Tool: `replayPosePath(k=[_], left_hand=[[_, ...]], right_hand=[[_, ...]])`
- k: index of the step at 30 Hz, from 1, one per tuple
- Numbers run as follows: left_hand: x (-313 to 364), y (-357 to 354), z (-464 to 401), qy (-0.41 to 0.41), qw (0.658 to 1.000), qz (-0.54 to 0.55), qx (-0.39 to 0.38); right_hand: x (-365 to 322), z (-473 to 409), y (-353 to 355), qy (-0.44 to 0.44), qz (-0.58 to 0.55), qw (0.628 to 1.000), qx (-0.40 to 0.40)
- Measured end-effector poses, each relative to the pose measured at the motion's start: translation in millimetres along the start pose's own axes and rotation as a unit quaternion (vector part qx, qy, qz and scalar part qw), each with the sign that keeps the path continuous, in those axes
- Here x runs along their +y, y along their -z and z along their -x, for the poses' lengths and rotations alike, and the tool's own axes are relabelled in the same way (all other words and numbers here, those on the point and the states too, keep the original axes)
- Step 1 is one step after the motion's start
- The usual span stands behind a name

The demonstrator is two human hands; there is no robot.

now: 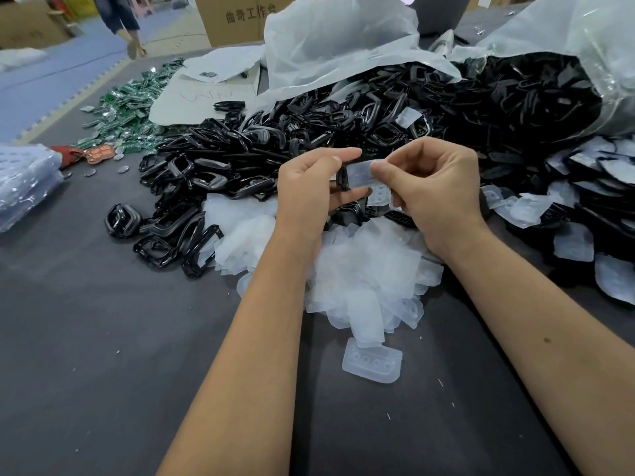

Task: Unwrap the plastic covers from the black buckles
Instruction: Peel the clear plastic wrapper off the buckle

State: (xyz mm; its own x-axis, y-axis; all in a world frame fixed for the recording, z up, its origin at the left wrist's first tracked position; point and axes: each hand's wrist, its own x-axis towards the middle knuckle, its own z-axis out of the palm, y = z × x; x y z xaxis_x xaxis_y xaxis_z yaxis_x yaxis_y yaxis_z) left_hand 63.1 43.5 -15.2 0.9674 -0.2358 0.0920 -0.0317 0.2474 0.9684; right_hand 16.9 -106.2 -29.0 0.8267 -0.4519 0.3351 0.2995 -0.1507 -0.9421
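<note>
Above the table's middle, my left hand (309, 190) pinches a black buckle (341, 178) between thumb and fingers. My right hand (436, 194) pinches the translucent plastic cover (360, 173) that still sits on that buckle's right side. Below my hands lies a heap of empty plastic covers (360, 269). A pile of bare black buckles (213, 173) spreads to the left. Buckles still in their covers (584, 201) lie to the right.
A big clear bag (567, 80) full of black buckles lies open at the back right on the dark grey table (103, 338). Green parts (130, 108) lie at the back left, folded plastic (24, 180) at the left edge. A cardboard box (233, 18) and a person's legs (127, 25) are behind.
</note>
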Motion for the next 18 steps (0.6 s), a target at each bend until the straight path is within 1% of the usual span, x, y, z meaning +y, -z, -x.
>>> replayPosePath(k=[4,11,18], left_hand=[[-0.2,-0.7,1.4,-0.003,1.0,-0.003,-0.026],[-1.3,-0.9,1.0,-0.009,1.0,-0.016,-0.022],[-4.5,-1.3,2.4,-0.03,0.998,-0.044,-0.03]], right_hand=[[1.5,-0.1,-1.0,-0.002,0.022,1.0,0.012],[-0.2,-0.3,-1.2,-0.017,0.016,1.0,0.02],[-1.5,1.2,-2.4,-0.012,0.019,1.0,0.019]])
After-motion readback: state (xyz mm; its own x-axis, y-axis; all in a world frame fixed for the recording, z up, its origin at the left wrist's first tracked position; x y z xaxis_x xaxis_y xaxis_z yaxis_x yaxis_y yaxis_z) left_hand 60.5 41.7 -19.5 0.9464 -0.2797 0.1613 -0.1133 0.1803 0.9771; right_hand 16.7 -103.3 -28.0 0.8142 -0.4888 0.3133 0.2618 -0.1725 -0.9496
